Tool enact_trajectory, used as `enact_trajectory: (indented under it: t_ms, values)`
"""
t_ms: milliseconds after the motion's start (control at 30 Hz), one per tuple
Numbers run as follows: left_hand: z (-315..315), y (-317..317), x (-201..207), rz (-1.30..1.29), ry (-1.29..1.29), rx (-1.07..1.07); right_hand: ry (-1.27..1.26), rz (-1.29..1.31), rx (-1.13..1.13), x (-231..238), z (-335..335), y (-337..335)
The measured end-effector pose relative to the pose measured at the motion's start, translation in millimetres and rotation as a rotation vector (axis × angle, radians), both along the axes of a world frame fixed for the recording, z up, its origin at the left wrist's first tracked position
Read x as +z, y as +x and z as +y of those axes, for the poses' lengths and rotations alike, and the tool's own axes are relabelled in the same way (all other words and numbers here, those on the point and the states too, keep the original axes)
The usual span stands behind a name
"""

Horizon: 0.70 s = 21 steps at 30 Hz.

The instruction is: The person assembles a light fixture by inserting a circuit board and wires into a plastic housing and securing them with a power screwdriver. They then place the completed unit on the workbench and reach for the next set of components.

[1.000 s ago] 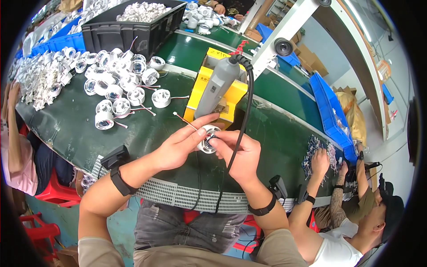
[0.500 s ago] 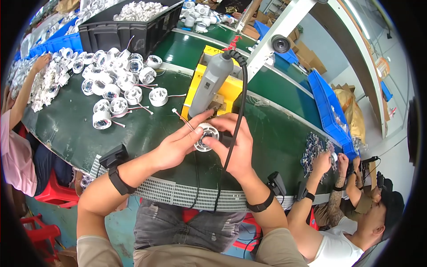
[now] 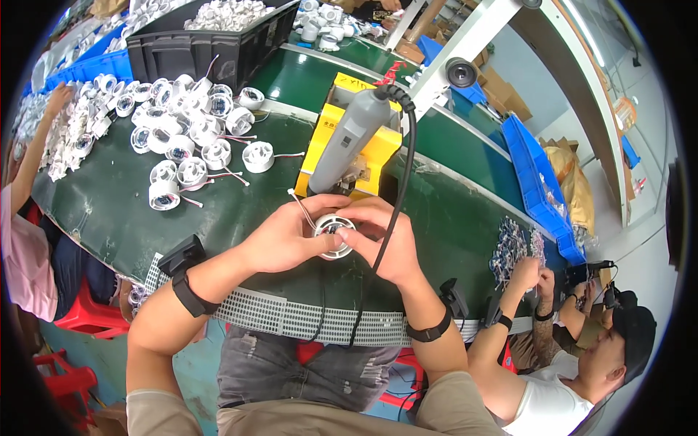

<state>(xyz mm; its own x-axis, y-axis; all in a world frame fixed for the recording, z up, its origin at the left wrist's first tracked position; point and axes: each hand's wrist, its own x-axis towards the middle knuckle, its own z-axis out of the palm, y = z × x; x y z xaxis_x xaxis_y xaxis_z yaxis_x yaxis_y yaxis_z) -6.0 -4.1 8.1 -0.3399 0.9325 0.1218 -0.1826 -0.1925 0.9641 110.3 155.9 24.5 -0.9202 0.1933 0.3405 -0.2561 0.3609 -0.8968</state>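
Both my hands hold one round white lamp housing with thin wires, just above the green belt. My left hand grips its left side with thumb and fingers. Fingers of my right hand curl over its right rim. A grey electric screwdriver hangs tip-down right above the housing, its black cable running down over my right hand. Behind the tool stands a yellow fixture block.
Several white lamp housings lie heaped on the belt to the left, near a black crate full of them. Another person's arm reaches in at far left. At right a person handles small parts beside blue bins.
My hands have drawn the housing slightly nearer me and under the screwdriver tip. The person at left has stretched an arm out to the pile.
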Motion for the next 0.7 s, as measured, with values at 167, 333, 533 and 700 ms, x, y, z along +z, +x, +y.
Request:
enact_trajectory:
  t_ms: [167,333,533,700]
  values:
    - [0,-9,-6,0.075,-0.190,-0.069,0.420,0.057,-0.219,13,6,-2]
    - [4,-15,-18,-0.012,-0.251,0.010,0.287,0.204,-0.298,24,-11,-43]
    - [5,-18,-22,-0.115,-0.276,0.013,0.091,0.370,-0.233,11,-24,-69]
    - [0,-24,-12,-0.240,-0.452,-0.070,-0.317,0.666,-0.417,35,-18,-82]
